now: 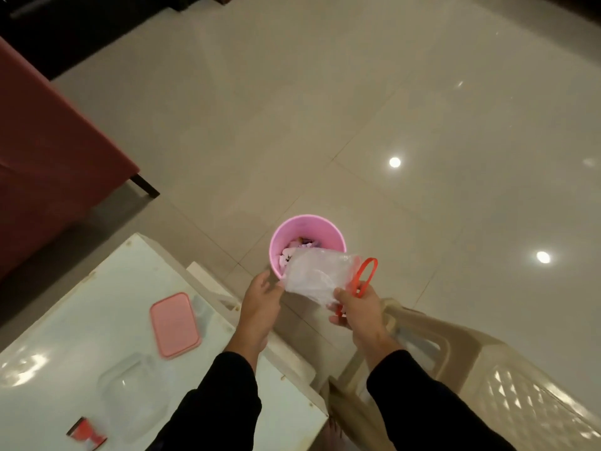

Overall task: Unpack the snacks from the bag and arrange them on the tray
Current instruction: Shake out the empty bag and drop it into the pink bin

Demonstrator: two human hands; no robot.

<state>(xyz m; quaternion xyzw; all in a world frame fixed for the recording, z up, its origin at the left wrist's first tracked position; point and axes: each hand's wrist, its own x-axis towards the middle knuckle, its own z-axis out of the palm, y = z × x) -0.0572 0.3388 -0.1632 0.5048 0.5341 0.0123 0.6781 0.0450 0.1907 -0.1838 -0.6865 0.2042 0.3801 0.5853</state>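
I count my two hands, the left hand [260,296] and the right hand [356,307]. Between them there is one clear plastic bag [313,276] and one red loop [366,276]. On the floor I see one pink bin [307,227], with scraps inside too jumbled to count. On the one white table [65,314] there is one pink lid [174,325], one clear container [136,390] and one small red packet [86,431]. There is one beige plastic chair [487,379] and one dark red sofa [48,170].
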